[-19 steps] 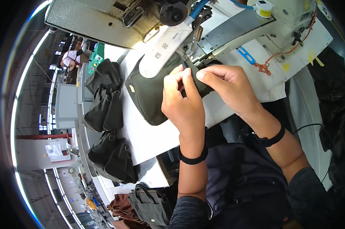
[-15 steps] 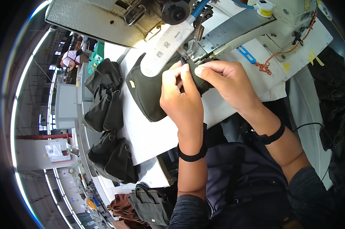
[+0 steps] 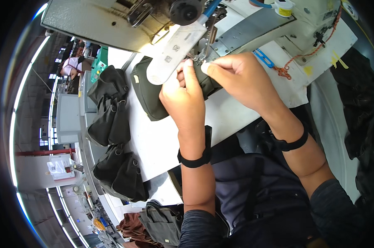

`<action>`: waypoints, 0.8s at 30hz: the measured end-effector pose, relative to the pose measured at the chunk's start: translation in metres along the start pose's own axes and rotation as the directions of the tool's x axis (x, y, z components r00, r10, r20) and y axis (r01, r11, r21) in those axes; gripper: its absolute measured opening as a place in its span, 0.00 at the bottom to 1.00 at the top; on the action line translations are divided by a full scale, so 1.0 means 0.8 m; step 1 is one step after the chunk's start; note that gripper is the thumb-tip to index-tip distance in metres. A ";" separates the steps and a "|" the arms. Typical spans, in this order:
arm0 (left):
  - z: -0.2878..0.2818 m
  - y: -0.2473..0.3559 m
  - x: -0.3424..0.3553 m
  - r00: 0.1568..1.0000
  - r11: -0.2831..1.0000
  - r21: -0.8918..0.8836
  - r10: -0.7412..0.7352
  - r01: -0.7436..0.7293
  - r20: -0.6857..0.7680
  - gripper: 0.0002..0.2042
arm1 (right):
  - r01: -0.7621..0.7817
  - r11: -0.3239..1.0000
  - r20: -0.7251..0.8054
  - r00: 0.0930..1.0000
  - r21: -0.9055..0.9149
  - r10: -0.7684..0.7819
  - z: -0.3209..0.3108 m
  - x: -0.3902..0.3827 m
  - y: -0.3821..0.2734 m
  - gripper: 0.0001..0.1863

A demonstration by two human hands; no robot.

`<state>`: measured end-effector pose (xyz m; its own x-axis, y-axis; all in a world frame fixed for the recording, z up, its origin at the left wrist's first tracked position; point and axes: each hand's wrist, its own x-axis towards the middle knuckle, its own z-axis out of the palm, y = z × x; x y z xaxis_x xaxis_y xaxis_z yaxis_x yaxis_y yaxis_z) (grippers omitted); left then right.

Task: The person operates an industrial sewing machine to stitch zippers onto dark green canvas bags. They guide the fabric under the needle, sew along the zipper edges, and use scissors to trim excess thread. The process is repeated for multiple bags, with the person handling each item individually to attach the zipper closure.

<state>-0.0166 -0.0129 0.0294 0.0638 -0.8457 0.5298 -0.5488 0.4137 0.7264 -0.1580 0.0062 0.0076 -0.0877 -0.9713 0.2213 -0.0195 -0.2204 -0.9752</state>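
A dark olive-green fabric bag (image 3: 149, 103) lies on the white table, partly under the sewing machine's pale guard (image 3: 174, 51). My left hand (image 3: 182, 97) is closed in a pinch on the bag's upper edge, thumb pointing toward the presser foot area (image 3: 201, 56). Just to its right, my right hand (image 3: 242, 82) pinches the same fabric between thumb and forefinger. My fingers cover the edge being held, and the needle itself cannot be made out. Both hands are close to the metal arm (image 3: 253, 35) of the machine.
The sewing machine head (image 3: 92, 25) overhangs the bag. Several similar dark bags (image 3: 108, 109) are piled along the table's left side. A blue plastic piece (image 3: 263, 58) and orange cord (image 3: 284, 72) lie at right. Dark fabric (image 3: 352, 103) hangs far right.
Both hands have shifted slightly up and left, with the bag's edge pushed nearer the presser foot. The whole view has also moved a little.
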 end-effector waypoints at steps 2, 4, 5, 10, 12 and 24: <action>-0.002 -0.004 -0.001 1.000 1.000 -0.019 0.022 -0.021 0.009 0.06 | -0.044 0.998 0.052 0.998 0.032 0.043 -0.006 -0.008 -0.005 0.19; -0.007 -0.003 -0.004 0.999 0.998 -0.059 -0.012 0.015 0.047 0.05 | -0.057 0.998 0.124 0.991 0.022 0.054 -0.019 -0.013 0.002 0.12; -0.009 -0.005 -0.006 1.000 1.000 -0.013 0.023 -0.022 0.019 0.06 | -0.026 0.996 0.143 0.990 0.090 0.013 -0.017 -0.016 0.018 0.12; -0.023 -0.003 -0.046 0.896 0.846 0.298 0.431 -0.442 0.107 0.13 | -0.052 0.949 0.180 0.984 0.311 -0.005 -0.008 -0.029 0.056 0.13; -0.036 -0.010 -0.057 0.829 0.726 0.406 0.522 -0.556 0.201 0.18 | 0.187 0.982 0.060 0.980 0.028 -0.189 0.000 -0.031 0.055 0.12; -0.049 -0.039 -0.050 0.689 0.506 0.494 0.652 -0.707 0.318 0.27 | -0.094 0.900 0.088 0.994 0.425 0.062 0.000 -0.034 0.020 0.10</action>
<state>0.0308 0.0215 0.0025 -0.5791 -0.4200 0.6988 -0.7346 0.6406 -0.2236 -0.1562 0.0288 -0.0135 -0.0004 -0.9872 0.1593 0.4142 -0.1452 -0.8986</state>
